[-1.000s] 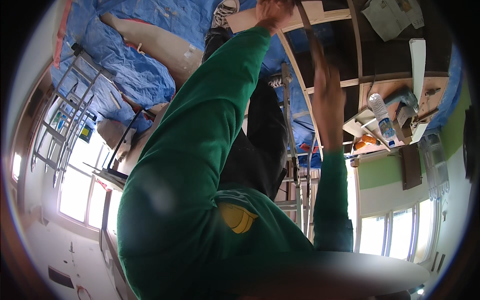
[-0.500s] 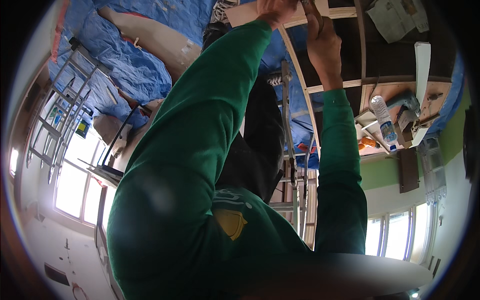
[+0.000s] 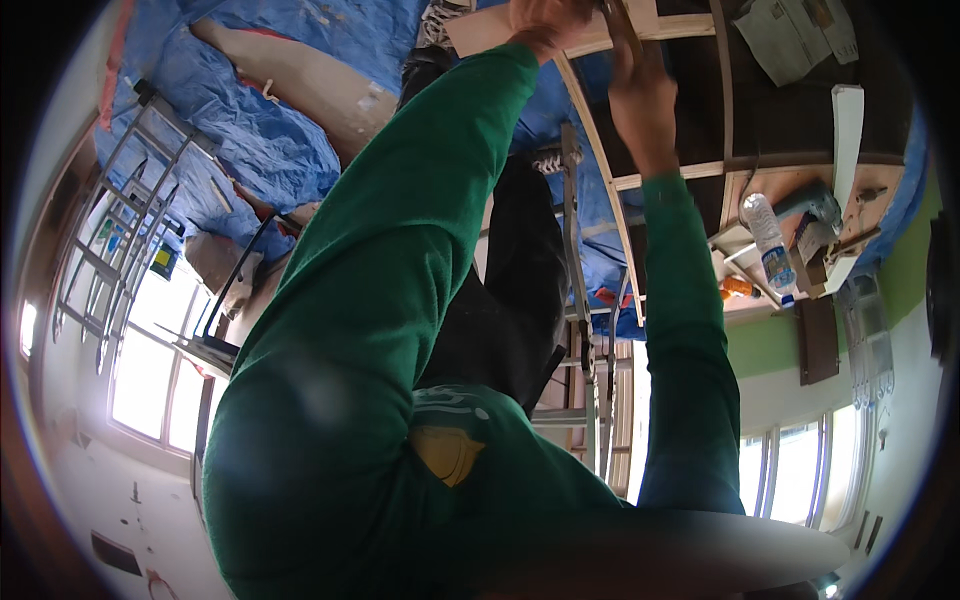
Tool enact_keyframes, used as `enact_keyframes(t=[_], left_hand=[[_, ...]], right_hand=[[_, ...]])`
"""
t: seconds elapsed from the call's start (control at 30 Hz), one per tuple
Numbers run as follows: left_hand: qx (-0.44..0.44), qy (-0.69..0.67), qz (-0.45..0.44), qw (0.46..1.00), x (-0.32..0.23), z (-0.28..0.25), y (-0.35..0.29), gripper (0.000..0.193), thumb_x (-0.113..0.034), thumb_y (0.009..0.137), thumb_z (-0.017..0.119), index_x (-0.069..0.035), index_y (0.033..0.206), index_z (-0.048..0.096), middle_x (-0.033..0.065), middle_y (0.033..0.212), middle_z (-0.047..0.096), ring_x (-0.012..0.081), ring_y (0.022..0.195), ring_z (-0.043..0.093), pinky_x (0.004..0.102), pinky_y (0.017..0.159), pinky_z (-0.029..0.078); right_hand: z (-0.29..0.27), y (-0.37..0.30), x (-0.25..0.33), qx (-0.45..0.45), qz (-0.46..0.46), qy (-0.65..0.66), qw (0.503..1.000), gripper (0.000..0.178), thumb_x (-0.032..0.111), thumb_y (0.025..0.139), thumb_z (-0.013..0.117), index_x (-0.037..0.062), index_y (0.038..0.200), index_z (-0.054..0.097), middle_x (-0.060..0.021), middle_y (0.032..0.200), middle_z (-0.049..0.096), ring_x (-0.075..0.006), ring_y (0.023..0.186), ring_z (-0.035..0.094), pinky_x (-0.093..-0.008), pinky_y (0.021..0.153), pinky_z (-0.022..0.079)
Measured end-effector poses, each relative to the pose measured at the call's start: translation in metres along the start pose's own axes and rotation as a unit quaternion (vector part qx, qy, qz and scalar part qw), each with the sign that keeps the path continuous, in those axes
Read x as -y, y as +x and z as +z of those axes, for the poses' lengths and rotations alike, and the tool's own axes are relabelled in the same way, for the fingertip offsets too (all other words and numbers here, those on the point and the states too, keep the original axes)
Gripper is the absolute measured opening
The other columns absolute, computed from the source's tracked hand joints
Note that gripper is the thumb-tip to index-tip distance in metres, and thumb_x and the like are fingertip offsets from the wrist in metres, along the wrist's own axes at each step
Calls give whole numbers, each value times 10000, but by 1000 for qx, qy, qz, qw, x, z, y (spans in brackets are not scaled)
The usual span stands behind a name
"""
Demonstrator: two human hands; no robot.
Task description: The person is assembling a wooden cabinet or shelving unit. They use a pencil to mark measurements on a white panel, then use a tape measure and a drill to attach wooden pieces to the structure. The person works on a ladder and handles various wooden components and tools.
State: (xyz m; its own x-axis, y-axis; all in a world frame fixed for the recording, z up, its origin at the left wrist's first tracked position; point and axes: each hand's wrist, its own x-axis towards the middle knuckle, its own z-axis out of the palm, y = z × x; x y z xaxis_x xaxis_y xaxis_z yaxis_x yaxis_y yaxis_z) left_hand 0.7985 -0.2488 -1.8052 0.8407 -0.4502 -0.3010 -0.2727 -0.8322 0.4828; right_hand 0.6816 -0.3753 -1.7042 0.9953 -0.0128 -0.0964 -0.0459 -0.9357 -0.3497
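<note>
Currently, right hand (image 3: 643, 102) grips tool (image 3: 622, 32); left hand (image 3: 550, 18): hold unclear; capped clear bottle (image 3: 768, 243), contents uncertain.

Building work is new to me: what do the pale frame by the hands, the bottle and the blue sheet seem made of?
Pale frame: probably bare wood, matte, with streaks along its bars. Bottle: likely clear plastic, glossy, see-through and ridged. Blue sheet: perhaps plastic tarpaulin, slightly shiny, judging by its crinkles.

Versus one second earlier: right hand (image 3: 645, 108) has advanced, now nearer the left hand (image 3: 550, 18); right sleeve (image 3: 688, 320) reaches farther forward.
</note>
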Motion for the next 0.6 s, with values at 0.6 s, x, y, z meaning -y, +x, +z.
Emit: enact_keyframes(t=[0.6], left_hand=[[-20,-18,-62,998,4,13,2,556,-463,1058,468,-31,902,781,205,911,775,370,894,735,451,1063,440]], right_hand=[[-9,-21,8,42,145,127,980,291,271,1067,588,-5,1156,572,-279,775,684,-467,712,711,-490,497,571]])
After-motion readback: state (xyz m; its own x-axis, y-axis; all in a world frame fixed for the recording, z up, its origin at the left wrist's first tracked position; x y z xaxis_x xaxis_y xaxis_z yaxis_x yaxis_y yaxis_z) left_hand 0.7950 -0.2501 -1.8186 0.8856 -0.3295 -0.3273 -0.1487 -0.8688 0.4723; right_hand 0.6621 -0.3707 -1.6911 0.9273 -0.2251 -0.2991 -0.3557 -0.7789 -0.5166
